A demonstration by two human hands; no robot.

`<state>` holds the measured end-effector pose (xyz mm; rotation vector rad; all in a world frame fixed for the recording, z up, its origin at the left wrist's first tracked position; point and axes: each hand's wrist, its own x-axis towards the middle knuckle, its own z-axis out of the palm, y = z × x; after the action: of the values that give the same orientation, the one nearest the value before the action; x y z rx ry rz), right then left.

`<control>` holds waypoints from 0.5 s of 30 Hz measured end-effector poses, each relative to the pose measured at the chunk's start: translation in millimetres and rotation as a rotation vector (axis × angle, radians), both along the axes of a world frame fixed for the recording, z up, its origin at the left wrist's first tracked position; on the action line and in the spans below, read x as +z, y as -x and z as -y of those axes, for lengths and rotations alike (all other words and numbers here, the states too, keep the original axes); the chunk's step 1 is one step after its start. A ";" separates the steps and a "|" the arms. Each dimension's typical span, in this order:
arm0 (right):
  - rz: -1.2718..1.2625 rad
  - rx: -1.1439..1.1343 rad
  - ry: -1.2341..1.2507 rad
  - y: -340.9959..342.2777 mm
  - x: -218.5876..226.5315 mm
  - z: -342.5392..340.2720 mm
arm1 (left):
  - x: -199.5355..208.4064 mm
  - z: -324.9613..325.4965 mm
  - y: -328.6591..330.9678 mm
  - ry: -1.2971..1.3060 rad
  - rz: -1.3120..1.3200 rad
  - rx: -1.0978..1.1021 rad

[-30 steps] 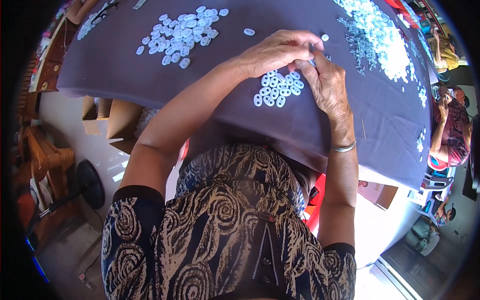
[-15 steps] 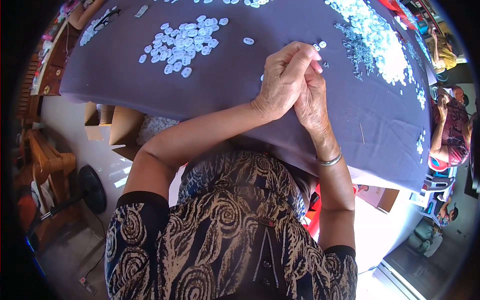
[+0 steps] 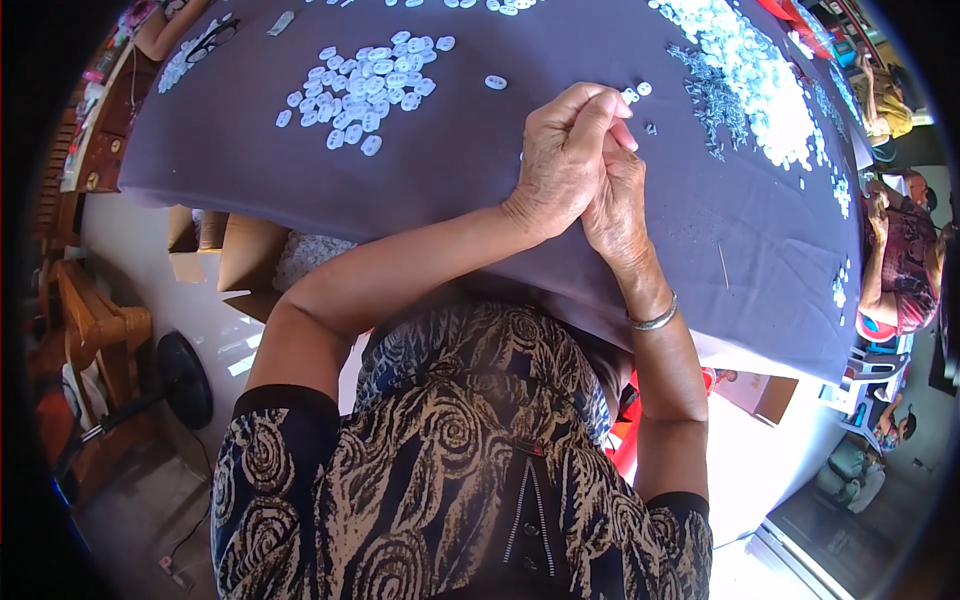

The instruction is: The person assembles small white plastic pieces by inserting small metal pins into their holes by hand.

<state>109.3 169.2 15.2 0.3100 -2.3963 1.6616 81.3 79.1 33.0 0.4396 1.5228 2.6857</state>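
Observation:
Over the purple-grey tablecloth (image 3: 430, 180), my left hand (image 3: 560, 165) and my right hand (image 3: 616, 205) are pressed together, fingers closed. Whatever they hold is hidden between them. Just past the fingertips lie small white pieces with holes (image 3: 644, 88) and a tiny dark metal-looking piece (image 3: 651, 129). One white oval plastic piece (image 3: 495, 82) lies alone, left of my fingers. Farther left spreads a loose heap of such white oval pieces (image 3: 375, 85). To the right are a scatter of small dark metal-looking parts (image 3: 712, 100) and a big bright pile of small white parts (image 3: 775, 95).
A thin stick (image 3: 723, 266) lies on the cloth at right. Dark-framed glasses (image 3: 212, 40) rest at the far left. Below the table's left edge stands an open cardboard box (image 3: 250, 250), near a black round stand (image 3: 184, 380). Other people sit along the right side.
My clasped hands have shifted very slightly left, the right wrist along with them. The pieces on the table appear to lie as before.

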 end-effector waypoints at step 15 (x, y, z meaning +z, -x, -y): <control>-0.068 -0.162 -0.100 10.9 17.6 -21.6 | -15.0 0.7 14.5 0.408 -0.277 0.140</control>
<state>98.4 190.9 32.8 0.1799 -2.3893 1.4420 66.8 78.4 17.9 0.7258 2.1882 2.3825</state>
